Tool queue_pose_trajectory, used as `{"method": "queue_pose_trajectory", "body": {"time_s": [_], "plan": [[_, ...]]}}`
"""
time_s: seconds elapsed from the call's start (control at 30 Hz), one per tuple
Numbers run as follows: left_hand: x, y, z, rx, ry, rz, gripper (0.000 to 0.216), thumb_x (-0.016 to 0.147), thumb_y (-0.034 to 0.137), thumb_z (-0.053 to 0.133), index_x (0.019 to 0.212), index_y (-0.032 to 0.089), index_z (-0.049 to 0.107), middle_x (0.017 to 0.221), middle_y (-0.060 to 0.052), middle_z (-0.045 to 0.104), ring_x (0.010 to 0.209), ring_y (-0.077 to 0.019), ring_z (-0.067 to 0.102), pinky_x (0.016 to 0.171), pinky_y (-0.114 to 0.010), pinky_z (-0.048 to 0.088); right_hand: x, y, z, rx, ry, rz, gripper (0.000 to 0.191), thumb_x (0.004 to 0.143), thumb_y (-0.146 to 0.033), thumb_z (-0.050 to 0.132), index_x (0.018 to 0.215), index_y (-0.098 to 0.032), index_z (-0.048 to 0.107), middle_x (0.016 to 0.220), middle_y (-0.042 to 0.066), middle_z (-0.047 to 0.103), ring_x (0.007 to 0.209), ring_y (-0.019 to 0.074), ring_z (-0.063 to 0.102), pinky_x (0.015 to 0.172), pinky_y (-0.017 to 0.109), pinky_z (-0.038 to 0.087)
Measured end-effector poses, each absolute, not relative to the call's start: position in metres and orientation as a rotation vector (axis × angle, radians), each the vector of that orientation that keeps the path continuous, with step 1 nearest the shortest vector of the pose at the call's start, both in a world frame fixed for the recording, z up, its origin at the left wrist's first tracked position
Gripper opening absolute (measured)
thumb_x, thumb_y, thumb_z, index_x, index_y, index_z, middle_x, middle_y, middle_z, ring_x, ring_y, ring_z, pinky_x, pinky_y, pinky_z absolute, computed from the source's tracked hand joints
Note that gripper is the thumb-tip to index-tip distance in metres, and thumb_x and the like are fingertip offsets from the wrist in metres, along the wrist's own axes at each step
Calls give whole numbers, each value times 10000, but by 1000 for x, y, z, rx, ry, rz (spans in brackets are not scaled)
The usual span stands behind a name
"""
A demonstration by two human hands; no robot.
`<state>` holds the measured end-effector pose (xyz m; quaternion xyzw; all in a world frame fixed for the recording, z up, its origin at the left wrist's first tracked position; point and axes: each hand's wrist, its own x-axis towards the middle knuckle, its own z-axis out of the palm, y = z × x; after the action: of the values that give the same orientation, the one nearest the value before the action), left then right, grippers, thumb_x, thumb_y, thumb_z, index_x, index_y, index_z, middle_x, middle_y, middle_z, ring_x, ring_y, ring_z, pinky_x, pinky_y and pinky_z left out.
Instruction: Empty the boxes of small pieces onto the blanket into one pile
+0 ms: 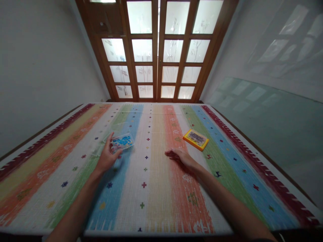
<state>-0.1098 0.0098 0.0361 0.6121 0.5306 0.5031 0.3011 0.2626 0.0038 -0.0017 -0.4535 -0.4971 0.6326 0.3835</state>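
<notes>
My left hand [108,155] grips the near edge of a clear plastic case with blue pieces inside [122,141], thumb and fingers closed on it, over the blue stripe of the striped cloth [151,174]. A clear lid or second clear part [101,146] lies blurred beside that hand. My right hand [180,156] rests flat, palm down, on the orange stripe with fingers together and nothing in it. A yellow-orange flat box [196,139] lies a short way beyond and right of that hand.
The striped cloth covers a wide flat surface with dark red borders on both sides. A wooden door with frosted glass panes [157,50] stands at the far end. White walls close in left and right.
</notes>
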Motion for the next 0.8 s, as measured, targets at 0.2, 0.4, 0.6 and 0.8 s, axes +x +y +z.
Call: {"method": "queue_pose_trajectory", "body": {"time_s": [0.2,0.4,0.6,0.8], "plan": [[-133,23,34,2080,1692,1294,785,776,278,665,1497,260,355,1310,-132,541,914,-219,639,910,-476,551,262,5,-7,-1107,-1188,1617,479,770,-636,675,897,-180,754,1070,139,750,1018,267,699,1005,485,489],[-134,30,27,2427,1711,1145,727,812,212,586,1495,269,345,1177,-97,574,903,-230,620,931,-473,541,263,3,-9,-1078,-1193,1602,481,732,-637,725,892,-185,755,1063,133,757,1008,261,707,997,475,504],[-131,36,20,2684,1592,1058,687,853,164,509,1503,250,305,1326,-132,540,1075,-267,613,996,-498,518,263,1,-9,-1069,-1188,1607,489,707,-637,752,886,-182,752,1084,134,751,1028,258,702,1005,464,505],[-127,33,16,2724,1567,993,593,896,117,438,1469,258,379,1389,-107,545,1298,-267,507,1104,-493,439,261,-1,-9,-1073,-1181,1596,489,692,-626,765,879,-175,740,1089,137,748,1033,251,697,1018,462,496]]}}
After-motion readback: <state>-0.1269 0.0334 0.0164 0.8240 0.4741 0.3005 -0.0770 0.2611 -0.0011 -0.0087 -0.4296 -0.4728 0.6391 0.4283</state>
